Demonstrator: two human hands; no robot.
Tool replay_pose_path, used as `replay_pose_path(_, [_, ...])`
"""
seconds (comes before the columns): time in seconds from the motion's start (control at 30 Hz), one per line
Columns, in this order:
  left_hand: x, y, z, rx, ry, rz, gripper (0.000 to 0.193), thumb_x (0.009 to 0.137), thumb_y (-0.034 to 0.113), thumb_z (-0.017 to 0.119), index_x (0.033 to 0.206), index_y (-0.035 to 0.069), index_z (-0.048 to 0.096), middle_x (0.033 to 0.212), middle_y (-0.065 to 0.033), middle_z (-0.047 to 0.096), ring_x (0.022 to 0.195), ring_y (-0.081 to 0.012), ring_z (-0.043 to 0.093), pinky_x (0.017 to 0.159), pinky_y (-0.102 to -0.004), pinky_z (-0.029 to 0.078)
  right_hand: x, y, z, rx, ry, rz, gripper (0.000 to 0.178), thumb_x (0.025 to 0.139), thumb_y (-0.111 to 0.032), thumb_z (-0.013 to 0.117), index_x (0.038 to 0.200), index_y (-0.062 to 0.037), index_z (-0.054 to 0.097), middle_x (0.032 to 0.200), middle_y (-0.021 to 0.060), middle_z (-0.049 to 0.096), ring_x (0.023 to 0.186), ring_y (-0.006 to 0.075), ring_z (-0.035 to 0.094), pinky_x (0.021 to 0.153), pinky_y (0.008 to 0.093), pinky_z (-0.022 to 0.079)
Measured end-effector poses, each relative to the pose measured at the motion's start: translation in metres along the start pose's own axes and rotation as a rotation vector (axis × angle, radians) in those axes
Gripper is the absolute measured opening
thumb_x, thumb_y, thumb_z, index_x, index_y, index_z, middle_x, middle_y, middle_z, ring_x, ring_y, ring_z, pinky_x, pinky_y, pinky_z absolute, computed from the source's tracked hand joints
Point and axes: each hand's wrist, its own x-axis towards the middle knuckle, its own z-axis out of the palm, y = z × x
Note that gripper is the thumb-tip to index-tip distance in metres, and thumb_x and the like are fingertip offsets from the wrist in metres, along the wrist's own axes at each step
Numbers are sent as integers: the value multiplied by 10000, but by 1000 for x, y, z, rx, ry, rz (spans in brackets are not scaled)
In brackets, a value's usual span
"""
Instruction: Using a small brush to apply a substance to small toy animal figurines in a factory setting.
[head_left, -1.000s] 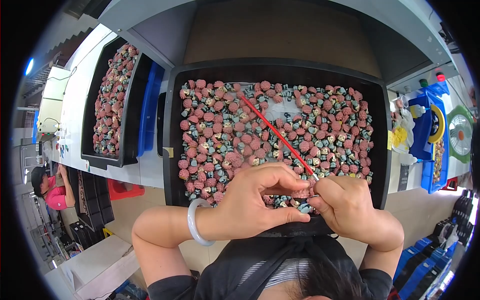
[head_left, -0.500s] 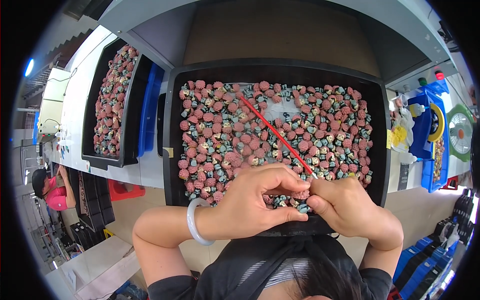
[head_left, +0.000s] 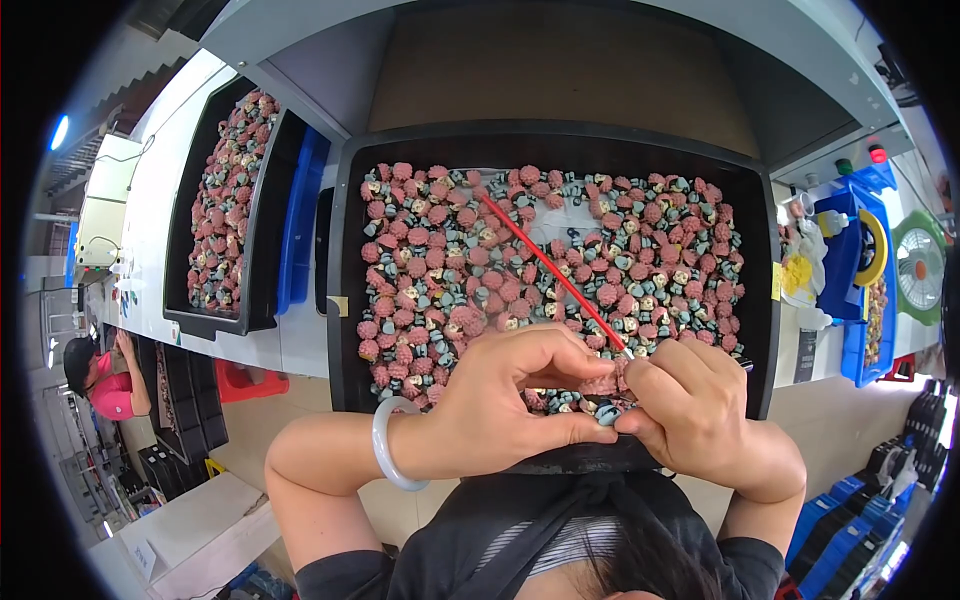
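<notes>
At the far left edge, small and bent by the lens, another person (head_left: 100, 375) in a pink top leans over dark bins. Next comes a long black tray (head_left: 262, 270) heaped with pink and grey pieces, with a blue bin (head_left: 300, 220) tucked against its right side and partly hidden by it. The big black tray (head_left: 345, 250) in the middle is spread with small pink, raspberry-like pieces (head_left: 440, 260) mixed with grey-blue ones. Over its near rim, the left hand (head_left: 500, 405), a pale bangle (head_left: 390, 445) on its wrist, is curled with thumb and fingers pinched around one small pink piece (head_left: 600, 383), which is mostly covered by the fingers. Touching it, the right hand (head_left: 695, 415) is closed on the lower end of a thin red brush (head_left: 550, 270), whose handle slants up and left across the tray; its tip seems to meet the pinched piece, though the fingers hide the contact. At the far right, blue bins (head_left: 850, 250) hold yellow and mixed items too small to tell apart.
</notes>
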Motion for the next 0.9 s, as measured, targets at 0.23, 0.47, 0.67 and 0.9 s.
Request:
replay_pose_path(0.23, [2, 1, 0, 40, 14, -8, 369, 611, -57, 735, 945, -32, 580, 932, -105, 563, 872, -156, 578, 796, -266, 476, 0, -2, -3, -32, -23, -2, 302, 756, -322, 581, 761, -24, 529, 614, 63, 426, 500, 222, 443, 443, 323, 347])
replay_pose_path(0.47, [2, 1, -2, 148, 30, 39, 352, 603, -29, 751, 922, -28, 603, 883, -103, 583, 819, -144, 578, 737, -244, 466, -1, -2, -3, -32, -76, 14, 286, 730, -305, 604, 749, -31, 526, 618, 59, 431, 518, 220, 449, 447, 323, 350])
replay_pose_path(0.67, [3, 2, -5, 363, 20, 156, 352, 596, 32, 772, 908, -16, 616, 832, -96, 605, 778, -142, 578, 677, -234, 447, -1, -3, -2, -51, -74, 12, 291, 727, -298, 609, 769, -24, 521, 627, 63, 437, 523, 223, 452, 450, 326, 355])
replay_pose_path(0.9, [4, 5, -5, 420, 23, 184, 357, 582, 57, 783, 894, -8, 623, 809, -97, 608, 747, -155, 582, 663, -241, 444, 0, -3, -1, -2, -50, 47, 294, 723, -295, 615, 779, -22, 523, 633, 68, 440, 529, 230, 454, 459, 331, 360])
